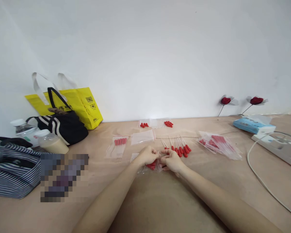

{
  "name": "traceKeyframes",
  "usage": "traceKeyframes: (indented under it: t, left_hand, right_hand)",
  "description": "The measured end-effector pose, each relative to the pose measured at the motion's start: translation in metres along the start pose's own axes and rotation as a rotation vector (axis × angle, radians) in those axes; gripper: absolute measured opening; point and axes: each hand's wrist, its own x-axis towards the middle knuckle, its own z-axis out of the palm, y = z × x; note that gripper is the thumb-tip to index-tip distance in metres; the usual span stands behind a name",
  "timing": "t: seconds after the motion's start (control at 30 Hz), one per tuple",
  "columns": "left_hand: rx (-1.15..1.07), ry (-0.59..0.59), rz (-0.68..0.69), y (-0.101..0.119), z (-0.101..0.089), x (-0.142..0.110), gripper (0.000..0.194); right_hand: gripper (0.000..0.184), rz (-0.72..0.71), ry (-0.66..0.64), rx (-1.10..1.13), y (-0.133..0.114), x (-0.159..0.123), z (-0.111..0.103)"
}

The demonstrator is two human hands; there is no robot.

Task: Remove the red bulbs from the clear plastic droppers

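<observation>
My left hand (149,155) and my right hand (171,160) meet over the table, fingers pinched on a small clear zip bag (157,165). Red rubber bulbs show through its plastic; the fingers hide part of the bag. Just beyond my right hand lie several loose droppers (181,150) with red bulbs and thin clear stems. A flat, empty-looking zip bag (143,137) rests beyond my left hand. To its left is a filled bag of droppers (117,147), its red bulbs in a row. More filled bags (219,145) are piled at the right.
Small red bulbs (168,124) lie on plastic near the wall. At left stand a yellow bag (87,106), a black bag (72,127), bottles (50,142) and a striped bag (16,174). Tissues (252,124), a power strip (278,149) with its cable, and red artificial roses (256,101) are at right.
</observation>
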Motion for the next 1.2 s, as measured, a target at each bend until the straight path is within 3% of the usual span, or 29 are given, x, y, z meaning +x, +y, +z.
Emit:
traceKeyframes:
  t: [0.23, 0.43, 0.9, 1.2]
  left_hand:
    - [-0.012, 0.023, 0.010, 0.004, -0.003, -0.003, 0.025]
    - [0.021, 0.037, 0.024, -0.004, -0.002, 0.001, 0.026]
    - [0.139, 0.066, 0.024, 0.000, -0.003, -0.004, 0.027]
    - [0.270, 0.211, 0.134, 0.013, 0.007, -0.038, 0.017]
  right_hand:
    - [0.039, -0.013, 0.038, 0.033, 0.001, 0.001, -0.002]
    - [0.043, -0.009, -0.035, 0.030, 0.000, 0.001, -0.004]
    - [0.043, 0.017, 0.030, 0.010, -0.002, 0.002, -0.001]
    - [0.032, 0.048, -0.044, 0.021, -0.002, -0.005, -0.009]
